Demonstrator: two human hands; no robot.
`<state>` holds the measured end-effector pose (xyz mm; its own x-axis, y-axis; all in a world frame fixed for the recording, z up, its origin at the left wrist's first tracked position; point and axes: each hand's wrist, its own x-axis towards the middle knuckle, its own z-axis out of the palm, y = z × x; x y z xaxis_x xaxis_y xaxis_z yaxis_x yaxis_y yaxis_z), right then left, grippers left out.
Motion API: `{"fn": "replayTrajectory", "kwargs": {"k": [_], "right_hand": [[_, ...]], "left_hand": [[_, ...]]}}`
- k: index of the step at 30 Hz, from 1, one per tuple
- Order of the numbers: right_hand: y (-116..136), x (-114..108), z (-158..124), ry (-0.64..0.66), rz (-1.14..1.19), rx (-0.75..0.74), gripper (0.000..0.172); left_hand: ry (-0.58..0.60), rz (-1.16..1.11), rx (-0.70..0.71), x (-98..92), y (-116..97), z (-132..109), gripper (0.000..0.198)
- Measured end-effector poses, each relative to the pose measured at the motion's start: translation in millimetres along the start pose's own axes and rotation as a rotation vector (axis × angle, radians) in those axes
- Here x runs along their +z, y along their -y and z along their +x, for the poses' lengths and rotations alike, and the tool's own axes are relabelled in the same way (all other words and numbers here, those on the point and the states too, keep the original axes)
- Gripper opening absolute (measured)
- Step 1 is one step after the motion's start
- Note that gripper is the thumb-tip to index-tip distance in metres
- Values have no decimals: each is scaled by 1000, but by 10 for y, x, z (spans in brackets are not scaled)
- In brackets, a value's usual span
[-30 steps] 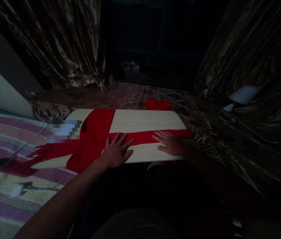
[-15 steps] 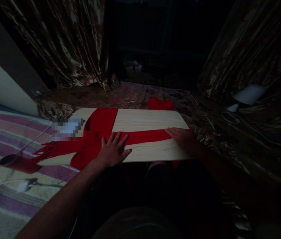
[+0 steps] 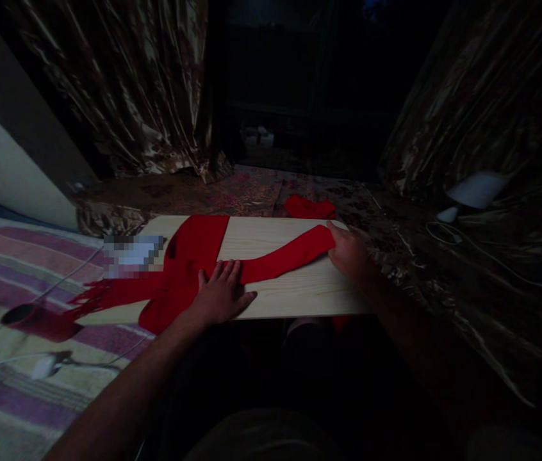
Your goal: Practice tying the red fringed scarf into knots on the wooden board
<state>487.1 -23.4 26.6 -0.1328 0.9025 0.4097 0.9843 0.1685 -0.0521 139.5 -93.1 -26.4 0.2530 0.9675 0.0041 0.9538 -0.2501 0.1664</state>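
A red fringed scarf (image 3: 189, 246) lies across a pale wooden tabletop (image 3: 271, 234), one part running over the far edge and its fringe trailing off to the left. My left hand (image 3: 220, 294) rests flat on the scarf near its crossing, fingers spread. At the right, my right hand (image 3: 348, 250) is closed on the scarf's narrow strip, which slants up from the left hand to the grip. Some of the strip's end is hidden behind the right hand.
More red cloth (image 3: 309, 206) shows beyond the far edge. A blurred-out flat device (image 3: 136, 253) lies on the tabletop's left. On the striped bedding (image 3: 25, 262) are a red cylinder (image 3: 43, 320), cables and a white plug (image 3: 45, 366). A white lamp (image 3: 475, 192) stands right, before curtains.
My right hand has gone from lying flat on the scarf to gripping its strip, and has lifted or swung it towards the far side. My left hand stays in place on the scarf.
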Motion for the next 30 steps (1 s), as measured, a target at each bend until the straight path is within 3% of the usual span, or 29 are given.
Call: {"fn": "replayTrajectory", "kwargs": {"k": [4,7,13,17,21,26,30], "right_hand": [[553,-302,144,56,-6,-36,71],[915,-407,246,40,26,-56,66],[1309,-445,398,6,99,-91,62],[1310,-435,372,-22,102,-96,67],[1156,-370,235,19,17,-50,67],[849,-59,6,79,-68,-72,58],[578,233,-146,88,-156,-61,40]], "left_hand": [[-190,-90,4,-110,-230,105,90],[-323,-188,55,-156,-496,204,94],[-449,-245,0,-266,-858,449,88],[-392,-202,-112,-368,-823,533,71],[-378,-192,-173,-439,-605,475,65],[-448,-267,-284,-442,-215,361,68],[-563,-440,-319,-280,42,258,69]]}}
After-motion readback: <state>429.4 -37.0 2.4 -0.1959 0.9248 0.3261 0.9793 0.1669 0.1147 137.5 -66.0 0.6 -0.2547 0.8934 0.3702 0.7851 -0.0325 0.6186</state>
